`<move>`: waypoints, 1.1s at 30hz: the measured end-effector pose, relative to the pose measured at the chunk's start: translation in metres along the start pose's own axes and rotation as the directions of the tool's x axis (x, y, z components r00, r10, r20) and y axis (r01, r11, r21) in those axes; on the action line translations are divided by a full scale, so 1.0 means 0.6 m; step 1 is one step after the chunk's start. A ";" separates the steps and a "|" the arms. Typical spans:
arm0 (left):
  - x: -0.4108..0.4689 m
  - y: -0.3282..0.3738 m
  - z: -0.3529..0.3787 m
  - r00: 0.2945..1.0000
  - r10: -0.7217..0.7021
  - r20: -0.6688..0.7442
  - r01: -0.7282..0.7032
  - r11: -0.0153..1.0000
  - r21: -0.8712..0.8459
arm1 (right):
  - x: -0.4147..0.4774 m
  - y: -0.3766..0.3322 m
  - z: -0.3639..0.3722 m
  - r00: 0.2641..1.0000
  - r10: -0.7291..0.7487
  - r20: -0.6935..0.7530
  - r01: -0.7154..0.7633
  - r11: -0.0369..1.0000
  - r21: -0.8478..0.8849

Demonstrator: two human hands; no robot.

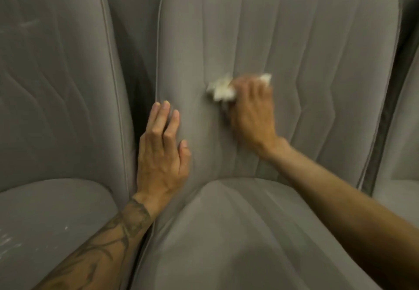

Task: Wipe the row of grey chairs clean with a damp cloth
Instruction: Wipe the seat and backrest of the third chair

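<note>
Your right hand (251,110) is grasping a crumpled white cloth (221,89) and is pressing it against the backrest (294,40) of the middle grey chair, near the backrest's centre. The cloth is bunching out past the fingers on the left and at the far right of the hand. Both hand and cloth are appearing blurred, so the exact finger placement cannot be told. Your left hand (162,160) is lying released and flat, with its fingers straight, on the left edge of the same backrest, just above the seat cushion (238,233). Its tattooed forearm (108,239) is crossing the gap beside the left chair (56,85). A third chair (403,142) is showing at the right edge.
</note>
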State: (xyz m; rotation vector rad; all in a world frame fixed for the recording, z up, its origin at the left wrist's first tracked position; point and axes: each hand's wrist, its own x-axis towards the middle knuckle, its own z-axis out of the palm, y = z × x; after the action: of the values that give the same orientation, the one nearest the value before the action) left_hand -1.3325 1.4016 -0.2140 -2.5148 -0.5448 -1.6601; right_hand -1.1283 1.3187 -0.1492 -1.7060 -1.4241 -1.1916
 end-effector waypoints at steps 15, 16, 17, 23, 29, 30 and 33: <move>-0.008 -0.015 0.017 0.999 0.032 -0.037 -0.035 0.997 -0.062 | 0.023 -0.076 0.025 0.902 0.411 -0.133 -0.381 0.902 0.204; -0.007 -0.015 0.017 0.999 0.034 -0.038 -0.037 0.997 -0.065 | 0.008 -0.104 0.036 0.902 0.416 -0.115 -0.384 0.895 0.227; -0.006 -0.015 0.017 0.999 0.033 -0.037 -0.035 0.997 -0.067 | -0.020 -0.133 0.042 0.919 0.390 -0.063 -0.362 0.895 0.261; -0.019 -0.011 -0.012 0.996 -0.003 0.086 0.010 0.997 -0.074 | -0.127 -0.139 0.008 0.981 0.072 0.181 -0.138 0.913 0.385; -0.055 0.014 -0.060 0.963 -0.143 0.227 0.154 0.988 -0.031 | 0.000 -0.140 0.029 0.928 0.371 -0.016 -0.351 0.890 0.291; -0.065 0.019 -0.070 0.950 -0.167 0.263 0.183 0.982 -0.037 | -0.028 -0.159 0.029 0.937 0.350 0.025 -0.338 0.881 0.330; -0.103 0.033 -0.104 0.892 -0.234 0.388 0.283 0.956 -0.073 | -0.146 -0.207 -0.001 0.968 0.077 0.239 -0.180 0.877 0.446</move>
State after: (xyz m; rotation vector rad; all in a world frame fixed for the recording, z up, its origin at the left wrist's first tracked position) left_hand -1.4020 1.3518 -0.2420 -2.9933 -0.8674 -1.3137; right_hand -1.2500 1.3108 -0.2399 -1.5836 -1.5418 -0.5382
